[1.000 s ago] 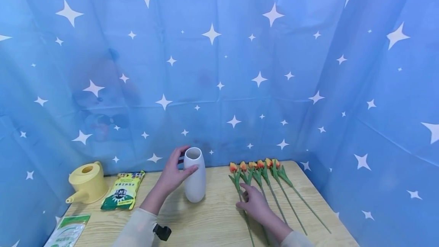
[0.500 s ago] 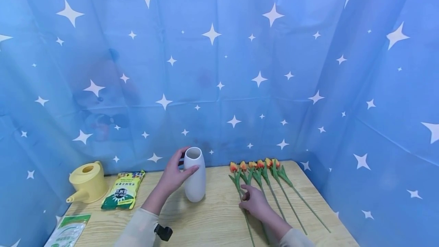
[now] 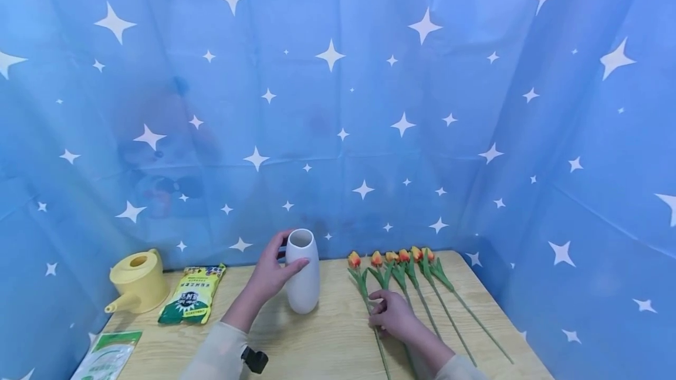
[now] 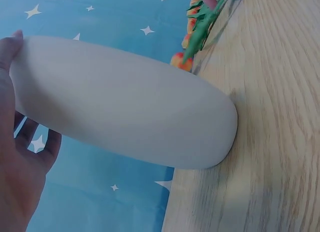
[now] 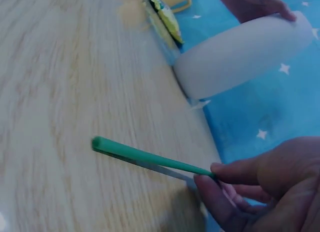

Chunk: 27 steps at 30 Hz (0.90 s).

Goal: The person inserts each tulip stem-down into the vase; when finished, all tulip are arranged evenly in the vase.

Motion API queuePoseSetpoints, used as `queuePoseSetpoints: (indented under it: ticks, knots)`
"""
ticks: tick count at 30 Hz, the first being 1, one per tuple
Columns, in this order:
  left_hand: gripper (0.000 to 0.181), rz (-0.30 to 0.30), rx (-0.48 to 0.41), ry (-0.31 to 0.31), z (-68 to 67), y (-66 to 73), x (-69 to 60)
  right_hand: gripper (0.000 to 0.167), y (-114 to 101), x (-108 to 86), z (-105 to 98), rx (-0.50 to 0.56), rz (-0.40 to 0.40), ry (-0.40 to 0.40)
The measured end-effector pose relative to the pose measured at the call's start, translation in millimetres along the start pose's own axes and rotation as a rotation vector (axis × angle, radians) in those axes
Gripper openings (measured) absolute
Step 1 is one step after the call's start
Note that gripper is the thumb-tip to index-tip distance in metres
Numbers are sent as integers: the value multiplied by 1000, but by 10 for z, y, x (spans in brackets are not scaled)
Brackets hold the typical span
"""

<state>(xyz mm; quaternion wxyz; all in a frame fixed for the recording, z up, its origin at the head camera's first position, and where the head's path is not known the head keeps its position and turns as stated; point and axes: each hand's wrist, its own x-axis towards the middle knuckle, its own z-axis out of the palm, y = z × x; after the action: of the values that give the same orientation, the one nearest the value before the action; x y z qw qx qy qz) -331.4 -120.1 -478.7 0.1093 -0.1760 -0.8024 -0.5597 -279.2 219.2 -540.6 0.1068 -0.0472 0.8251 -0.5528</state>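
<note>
A white vase (image 3: 303, 280) stands upright on the wooden table, its round mouth facing up. My left hand (image 3: 271, 271) holds it near the rim, thumb in front and fingers behind; in the left wrist view the fingers curl at the vase's upper end. Several artificial tulips with orange-yellow heads lie side by side to the right. With thumb and fingertips, my right hand (image 3: 393, 314) pinches the green stem of the leftmost tulip (image 3: 354, 260) below its leaves. In the right wrist view that stem (image 5: 145, 156) sticks out from the fingertips, its cut end toward the camera.
On the left of the table (image 3: 317, 350) are a yellow watering can (image 3: 138, 283), a yellow-green packet (image 3: 191, 297) and a flat green-white packet (image 3: 108, 356) near the edge. A blue star-patterned curtain (image 3: 338, 104) hangs behind and along both sides.
My right thumb and fingers have come together on the leftmost stem, and that tulip's head has shifted slightly left, away from the others. My left hand keeps its hold on the vase.
</note>
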Motion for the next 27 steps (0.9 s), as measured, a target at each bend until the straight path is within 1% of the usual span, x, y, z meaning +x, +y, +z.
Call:
queuePoseSetpoints:
  ticks: [2, 6, 9, 12, 14, 18, 22, 27]
  knots:
    - [71, 3, -4, -2, -8, 11, -13, 50, -29, -10, 11, 21, 14, -13]
    - [69, 16, -5, -1, -11, 0, -8, 45, -97, -5, 17, 31, 12, -17]
    - [70, 11, -5, 0, -12, -7, -7, 45, -166, 1, 8, 54, -13, -32]
    - [70, 0, -4, -4, -14, -9, -2, 43, -279, -4, -13, 96, -49, -30]
    - [71, -1, -8, -7, -28, -1, 4, 41, -379, -5, -18, 119, -78, -6]
    - [70, 5, -3, -2, -50, 8, 19, 34, -594, 2, -45, 134, -140, 81]
    - [69, 16, -5, 1, -48, -7, 23, 27, -759, 19, -92, 130, -158, 163]
    - [69, 5, -2, -13, -23, -30, 11, 22, -854, 41, -134, 137, -177, 203]
